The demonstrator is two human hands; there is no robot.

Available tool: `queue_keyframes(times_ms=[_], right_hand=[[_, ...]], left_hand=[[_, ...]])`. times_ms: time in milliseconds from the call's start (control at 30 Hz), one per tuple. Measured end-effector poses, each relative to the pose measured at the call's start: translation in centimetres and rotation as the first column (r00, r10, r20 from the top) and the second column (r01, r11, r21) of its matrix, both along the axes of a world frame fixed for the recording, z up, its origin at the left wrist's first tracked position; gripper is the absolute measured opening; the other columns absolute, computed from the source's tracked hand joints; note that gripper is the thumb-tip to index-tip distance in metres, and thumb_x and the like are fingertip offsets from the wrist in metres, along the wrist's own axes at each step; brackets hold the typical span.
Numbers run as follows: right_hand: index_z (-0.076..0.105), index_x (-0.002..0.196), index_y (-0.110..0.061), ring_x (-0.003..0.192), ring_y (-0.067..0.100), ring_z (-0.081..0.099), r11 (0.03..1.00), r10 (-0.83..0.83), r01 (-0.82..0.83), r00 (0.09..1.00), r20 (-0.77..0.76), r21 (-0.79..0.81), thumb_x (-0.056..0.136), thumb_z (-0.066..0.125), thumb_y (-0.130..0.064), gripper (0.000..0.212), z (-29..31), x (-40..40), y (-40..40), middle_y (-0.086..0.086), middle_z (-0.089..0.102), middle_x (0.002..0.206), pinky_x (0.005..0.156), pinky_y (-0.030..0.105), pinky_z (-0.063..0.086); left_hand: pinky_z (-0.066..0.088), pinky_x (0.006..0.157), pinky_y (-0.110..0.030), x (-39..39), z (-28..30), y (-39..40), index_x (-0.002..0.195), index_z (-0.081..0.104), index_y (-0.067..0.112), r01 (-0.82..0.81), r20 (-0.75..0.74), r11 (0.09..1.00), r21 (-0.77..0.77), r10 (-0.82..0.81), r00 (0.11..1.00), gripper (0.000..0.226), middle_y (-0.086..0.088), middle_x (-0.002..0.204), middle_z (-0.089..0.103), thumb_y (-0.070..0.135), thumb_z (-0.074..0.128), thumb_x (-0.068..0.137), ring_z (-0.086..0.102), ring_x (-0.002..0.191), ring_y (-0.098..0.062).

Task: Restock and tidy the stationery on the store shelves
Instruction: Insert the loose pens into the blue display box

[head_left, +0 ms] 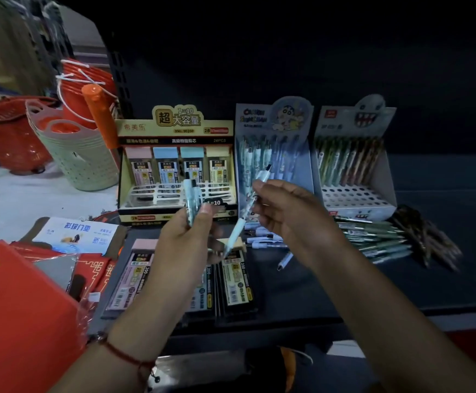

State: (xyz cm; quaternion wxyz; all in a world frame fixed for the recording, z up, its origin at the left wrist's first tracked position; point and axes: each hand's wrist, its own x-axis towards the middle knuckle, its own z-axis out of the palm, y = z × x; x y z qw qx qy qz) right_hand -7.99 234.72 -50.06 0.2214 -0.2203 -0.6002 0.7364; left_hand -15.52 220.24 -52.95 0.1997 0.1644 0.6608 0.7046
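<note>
Though pinched, pen [248, 207] beyond right grip [283, 215]

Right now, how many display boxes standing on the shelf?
3, in a row at the back: yellow lead-refill box on the left, blue cartoon pen box in the middle, white monster-face pen box on the right. Nothing suggests others are hidden.

Loose brown pens [426, 236] at 3 o'clock are a smeared blur, can't count them. Left hand [180, 239] covers part of the lead refill packs [232, 282]. Red folder [18, 313] gets cropped at 8 o'clock.
</note>
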Motion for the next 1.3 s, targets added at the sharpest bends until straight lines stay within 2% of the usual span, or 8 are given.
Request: queue_keyframes(times_ms=[67, 200, 333, 533, 733, 967, 1167, 1300], right_hand=[[0.070, 0.081, -0.020, 0.069, 0.010, 0.065, 1.000, -0.030, 0.030, 1.000, -0.011, -0.001, 0.088, 0.070, -0.023, 0.007, 0.1, 0.4, 0.3, -0.007, 0.066, 0.070, 0.064, 0.022, 0.051], [0.070, 0.084, -0.020, 0.073, 0.010, 0.066, 0.996, -0.079, 0.080, 0.997, -0.024, 0.049, 0.087, 0.072, -0.024, 0.005, 0.0, 1.0, 1.0, -0.007, 0.068, 0.072, 0.064, 0.022, 0.051], [0.068, 0.078, -0.019, 0.076, 0.011, 0.066, 0.982, -0.158, 0.163, 0.986, -0.059, 0.099, 0.087, 0.072, -0.024, 0.010, 0.0, 1.2, 1.7, -0.007, 0.068, 0.071, 0.068, 0.023, 0.053], [0.063, 0.072, -0.017, 0.073, 0.011, 0.063, 0.910, -0.329, 0.363, 0.926, -0.184, 0.200, 0.087, 0.071, -0.017, 0.018, 0.1, 0.9, 3.4, -0.006, 0.066, 0.069, 0.072, 0.027, 0.054], [0.062, 0.082, -0.007, 0.075, 0.017, 0.062, 0.846, -0.387, 0.451, 0.886, -0.257, 0.283, 0.088, 0.071, -0.013, 0.013, -0.9, -0.6, 5.1, 0.007, 0.065, 0.076, 0.076, 0.030, 0.056], [0.063, 0.079, -0.015, 0.063, 0.005, 0.062, 0.802, -0.366, 0.444, 0.894, -0.259, 0.400, 0.087, 0.072, -0.009, 0.013, -2.1, -3.1, 5.6, -0.007, 0.065, 0.063, 0.070, 0.022, 0.054], [0.068, 0.088, -0.018, 0.067, 0.001, 0.065, 0.734, -0.396, 0.435, 0.898, -0.192, 0.521, 0.085, 0.075, -0.017, 0.007, -3.3, -5.4, 5.6, -0.014, 0.067, 0.071, 0.066, 0.020, 0.055], [0.069, 0.089, -0.018, 0.061, -0.008, 0.061, 0.688, -0.427, 0.439, 0.889, -0.167, 0.578, 0.087, 0.073, -0.023, 0.006, -3.7, -6.2, 5.6, -0.015, 0.066, 0.074, 0.057, 0.008, 0.046]], left_hand=[[0.039, 0.050, -0.028, -0.1, -0.2, 0.0, 0.098, 0.066, 0.026, -0.004, -0.026, 1.000, -0.016, 0.004, 1.000, 0.023, 0.008, 0.062, 0.053, 0.038, 0.047, 0.100, 0.046, 0.053, -0.011], [0.026, 0.046, -0.028, -0.1, -0.2, 0.1, 0.105, 0.061, 0.018, 0.012, 0.003, 1.000, 0.009, -0.012, 1.000, 0.032, 0.004, 0.063, 0.042, 0.045, 0.047, 0.098, 0.030, 0.049, -0.011], [0.026, 0.044, -0.025, -0.1, 0.1, 0.6, 0.112, 0.056, 0.030, 0.038, 0.103, 0.996, 0.080, -0.046, 0.994, 0.030, 0.003, 0.064, 0.046, 0.051, 0.040, 0.099, 0.030, 0.048, -0.011], [0.032, 0.047, -0.027, -0.3, -0.1, 1.1, 0.104, 0.058, 0.022, 0.049, 0.080, 0.997, 0.061, -0.054, 0.995, 0.020, 0.000, 0.068, 0.052, 0.036, 0.042, 0.103, 0.040, 0.049, -0.009], [0.040, 0.046, -0.021, -1.3, -1.1, 1.4, 0.143, 0.038, 0.007, 0.031, 0.031, 0.999, 0.019, -0.031, 0.999, 0.050, 0.007, 0.063, 0.056, 0.032, 0.049, 0.101, 0.045, 0.048, -0.005], [0.040, 0.046, -0.022, -1.6, -0.5, 1.3, 0.100, 0.064, 0.024, 0.014, 0.038, 0.997, 0.070, -0.016, 0.999, 0.010, 0.005, 0.072, 0.060, 0.027, 0.054, 0.099, 0.050, 0.055, -0.009], [0.042, 0.048, -0.023, -1.7, -0.4, 1.2, 0.097, 0.065, 0.024, 0.015, 0.044, 0.998, 0.067, -0.018, 0.999, 0.011, 0.010, 0.068, 0.062, 0.029, 0.056, 0.098, 0.054, 0.055, -0.006], [0.043, 0.047, -0.021, -1.8, -0.2, 0.9, 0.098, 0.067, 0.022, 0.031, 0.050, 0.997, 0.075, -0.035, 0.998, 0.012, 0.009, 0.069, 0.064, 0.028, 0.056, 0.097, 0.055, 0.055, -0.006]])
